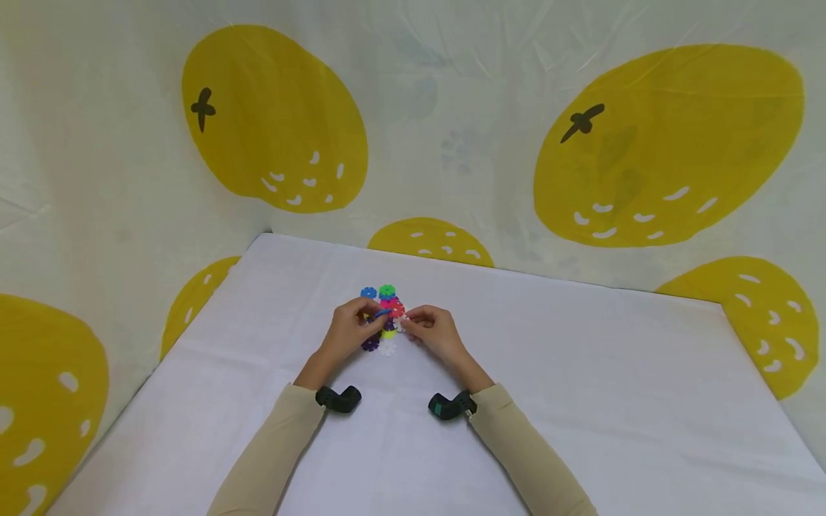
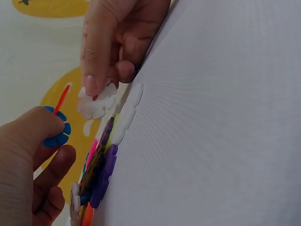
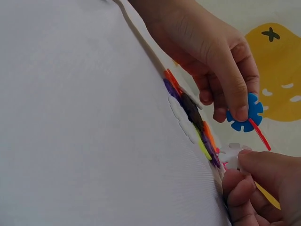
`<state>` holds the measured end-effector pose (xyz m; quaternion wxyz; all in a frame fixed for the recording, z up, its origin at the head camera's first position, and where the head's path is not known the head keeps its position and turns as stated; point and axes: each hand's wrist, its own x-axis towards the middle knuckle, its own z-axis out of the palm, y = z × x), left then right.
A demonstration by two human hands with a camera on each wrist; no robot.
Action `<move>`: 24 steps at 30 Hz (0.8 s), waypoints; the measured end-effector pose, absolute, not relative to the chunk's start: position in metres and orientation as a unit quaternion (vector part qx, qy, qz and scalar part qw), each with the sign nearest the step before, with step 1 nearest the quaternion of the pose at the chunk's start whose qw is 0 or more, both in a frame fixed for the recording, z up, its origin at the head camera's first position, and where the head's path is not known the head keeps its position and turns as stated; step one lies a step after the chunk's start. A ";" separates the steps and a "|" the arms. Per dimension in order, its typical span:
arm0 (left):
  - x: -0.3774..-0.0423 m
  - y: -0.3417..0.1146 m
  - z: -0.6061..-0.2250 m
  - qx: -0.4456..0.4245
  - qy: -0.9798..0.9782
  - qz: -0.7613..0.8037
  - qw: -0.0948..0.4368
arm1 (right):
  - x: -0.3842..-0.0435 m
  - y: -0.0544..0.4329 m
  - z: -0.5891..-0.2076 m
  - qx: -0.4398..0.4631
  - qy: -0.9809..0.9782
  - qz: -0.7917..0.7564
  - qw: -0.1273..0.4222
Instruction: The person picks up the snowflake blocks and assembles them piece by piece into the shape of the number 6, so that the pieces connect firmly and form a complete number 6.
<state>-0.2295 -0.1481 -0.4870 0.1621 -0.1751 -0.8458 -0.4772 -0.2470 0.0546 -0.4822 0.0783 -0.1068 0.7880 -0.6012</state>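
My left hand [image 1: 347, 331] pinches a blue snowflake disc [image 3: 254, 111] between thumb and finger. A red snowflake disc [image 2: 61, 100] is slotted into that blue one and stands out edge-on from it. On the other side, my right hand [image 1: 442, 335] pinches a white snowflake disc [image 2: 97, 106] by its edge, a short way apart from the red and blue pair. Both hands are over a small pile of notched discs, among them a purple disc [image 2: 104, 175], a white disc [image 3: 182, 120] and a green disc [image 1: 387, 290]. Fingers hide part of the pile in the head view.
The pile lies on a white cloth-covered table [image 1: 581, 373]. A light curtain [image 1: 452, 143] printed with yellow fruit hangs behind the table and along its left side. Dark cameras are strapped at both wrists, beside beige sleeves [image 1: 271, 451].
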 end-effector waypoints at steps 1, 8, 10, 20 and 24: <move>-0.229 -0.148 -0.486 -0.169 -0.845 -0.480 0.166 | -0.247 0.055 -0.482 -0.103 0.782 -0.609 0.080; -0.230 -0.148 -0.486 -0.137 -0.838 -0.500 0.172 | -0.248 0.056 -0.484 -0.090 0.755 -0.646 0.063; -0.229 -0.148 -0.486 -0.133 -0.837 -0.502 0.172 | -0.248 0.056 -0.485 -0.085 0.752 -0.651 0.054; -0.228 -0.147 -0.485 -0.119 -0.850 -0.491 0.152 | -0.250 0.060 -0.485 -0.073 0.731 -0.678 0.032; -0.229 -0.147 -0.486 -0.121 -0.851 -0.489 0.149 | -0.250 0.060 -0.483 -0.076 0.735 -0.674 0.024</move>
